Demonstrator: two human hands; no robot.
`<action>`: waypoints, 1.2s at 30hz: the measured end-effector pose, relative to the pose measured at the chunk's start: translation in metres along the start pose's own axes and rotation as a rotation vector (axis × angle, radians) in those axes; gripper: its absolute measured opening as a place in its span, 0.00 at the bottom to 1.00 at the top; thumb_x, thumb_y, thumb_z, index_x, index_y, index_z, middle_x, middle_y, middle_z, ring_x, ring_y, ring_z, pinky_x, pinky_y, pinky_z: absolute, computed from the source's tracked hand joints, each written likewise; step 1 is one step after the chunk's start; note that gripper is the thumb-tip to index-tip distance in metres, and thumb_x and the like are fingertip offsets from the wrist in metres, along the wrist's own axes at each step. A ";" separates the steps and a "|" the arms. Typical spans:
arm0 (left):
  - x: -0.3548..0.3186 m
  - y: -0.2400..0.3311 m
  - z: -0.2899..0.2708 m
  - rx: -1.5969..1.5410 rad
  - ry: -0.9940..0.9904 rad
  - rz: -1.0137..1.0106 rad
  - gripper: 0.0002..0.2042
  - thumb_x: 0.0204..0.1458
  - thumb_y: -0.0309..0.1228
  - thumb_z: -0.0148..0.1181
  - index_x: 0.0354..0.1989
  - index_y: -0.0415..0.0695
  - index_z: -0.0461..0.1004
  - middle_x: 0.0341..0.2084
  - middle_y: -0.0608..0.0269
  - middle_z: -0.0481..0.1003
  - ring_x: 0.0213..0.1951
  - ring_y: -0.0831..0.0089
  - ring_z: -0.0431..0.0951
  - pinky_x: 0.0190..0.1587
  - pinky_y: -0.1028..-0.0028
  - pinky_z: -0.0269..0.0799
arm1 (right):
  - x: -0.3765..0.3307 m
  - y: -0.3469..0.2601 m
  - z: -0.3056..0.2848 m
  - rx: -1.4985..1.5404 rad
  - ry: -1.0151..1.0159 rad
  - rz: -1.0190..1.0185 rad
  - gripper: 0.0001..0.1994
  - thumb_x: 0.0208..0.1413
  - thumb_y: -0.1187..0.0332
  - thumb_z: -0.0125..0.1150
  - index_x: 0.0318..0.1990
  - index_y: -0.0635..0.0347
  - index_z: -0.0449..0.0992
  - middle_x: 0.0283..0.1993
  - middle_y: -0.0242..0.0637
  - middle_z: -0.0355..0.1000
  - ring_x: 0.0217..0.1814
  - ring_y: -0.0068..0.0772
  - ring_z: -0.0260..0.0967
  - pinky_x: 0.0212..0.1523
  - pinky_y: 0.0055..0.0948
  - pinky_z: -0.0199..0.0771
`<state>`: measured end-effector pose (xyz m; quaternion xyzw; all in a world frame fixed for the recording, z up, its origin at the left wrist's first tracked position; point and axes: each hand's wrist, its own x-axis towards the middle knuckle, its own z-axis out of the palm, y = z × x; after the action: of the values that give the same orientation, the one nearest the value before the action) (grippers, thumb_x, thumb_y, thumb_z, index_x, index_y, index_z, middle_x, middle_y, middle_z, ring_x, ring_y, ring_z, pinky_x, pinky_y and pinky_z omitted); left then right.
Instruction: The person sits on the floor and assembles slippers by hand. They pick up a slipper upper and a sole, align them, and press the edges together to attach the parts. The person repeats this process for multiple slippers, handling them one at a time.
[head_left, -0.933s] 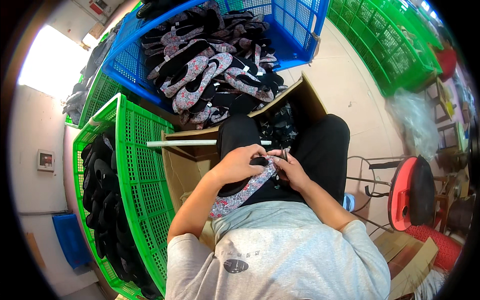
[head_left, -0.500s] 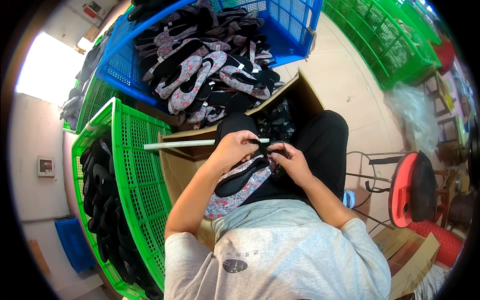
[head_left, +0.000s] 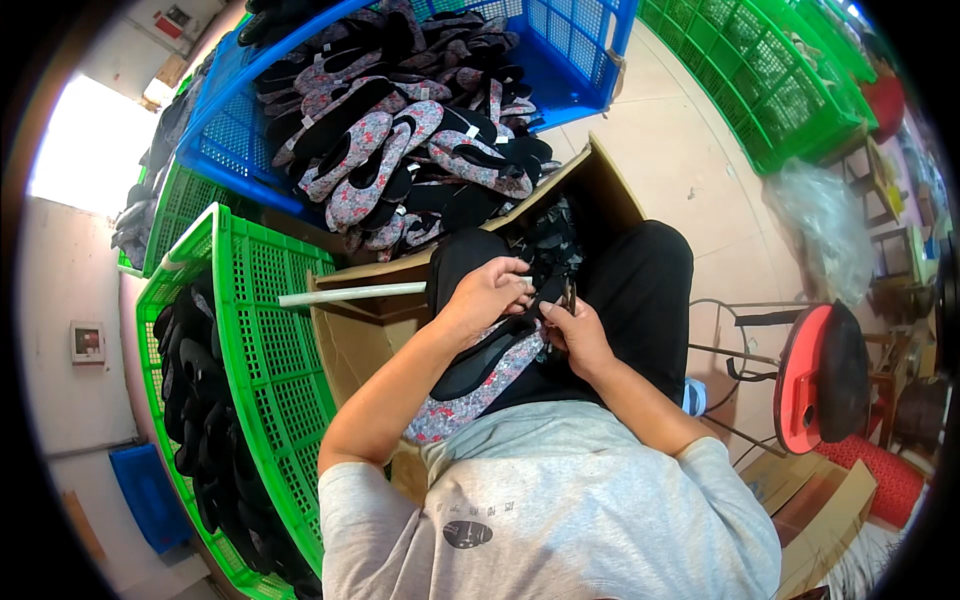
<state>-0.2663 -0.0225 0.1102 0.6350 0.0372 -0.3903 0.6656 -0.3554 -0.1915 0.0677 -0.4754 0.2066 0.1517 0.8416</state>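
Observation:
A floral fabric shoe point(head_left: 470, 395) with a black lining lies across my lap, its opening facing up. My left hand point(head_left: 490, 292) grips the shoe's far end from above. My right hand point(head_left: 578, 338) is at the shoe's right edge, fingers closed around a small dark tool point(head_left: 569, 296) that sticks up beside the left hand. Both hands almost touch over the shoe, just in front of an open cardboard box point(head_left: 605, 185) that stands between my knees with dark shoes inside it.
A blue crate point(head_left: 590, 60) heaped with floral and black shoes stands ahead. On my left a green crate point(head_left: 265, 330) holds black shoes, and a white tube point(head_left: 350, 293) lies across its corner. A red stool point(head_left: 805, 385), a plastic bag point(head_left: 820, 230) and more green crates point(head_left: 770, 90) are to the right.
The shoe has been turned from its floral side to its black opening facing up. Both hands rose slightly toward the box and stay on the shoe.

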 end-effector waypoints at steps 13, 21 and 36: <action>-0.002 -0.022 -0.001 0.043 -0.085 -0.070 0.05 0.57 0.26 0.63 0.35 0.37 0.78 0.29 0.70 0.76 0.32 0.83 0.72 0.39 0.81 0.69 | 0.012 0.009 -0.008 0.311 -0.255 0.028 0.16 0.65 0.64 0.56 0.58 0.56 0.69 0.37 0.25 0.70 0.25 0.13 0.56 0.23 0.15 0.55; -0.006 -0.048 0.012 -0.086 0.125 0.041 0.05 0.55 0.26 0.63 0.29 0.37 0.77 0.26 0.65 0.78 0.29 0.81 0.75 0.35 0.80 0.69 | 0.023 -0.001 -0.016 0.103 -0.098 0.077 0.15 0.67 0.59 0.54 0.52 0.60 0.74 0.41 0.29 0.73 0.30 0.18 0.66 0.25 0.16 0.60; 0.003 -0.026 0.002 -0.141 0.096 -0.111 0.07 0.55 0.29 0.63 0.25 0.47 0.74 0.20 0.73 0.71 0.24 0.82 0.66 0.29 0.79 0.60 | -0.001 -0.066 -0.032 -0.560 -0.407 0.283 0.11 0.70 0.57 0.47 0.44 0.55 0.68 0.31 0.27 0.68 0.22 0.13 0.51 0.22 0.16 0.53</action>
<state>-0.2801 -0.0230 0.0875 0.6017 0.1313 -0.3920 0.6835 -0.3334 -0.2526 0.1020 -0.6141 0.0492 0.4084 0.6736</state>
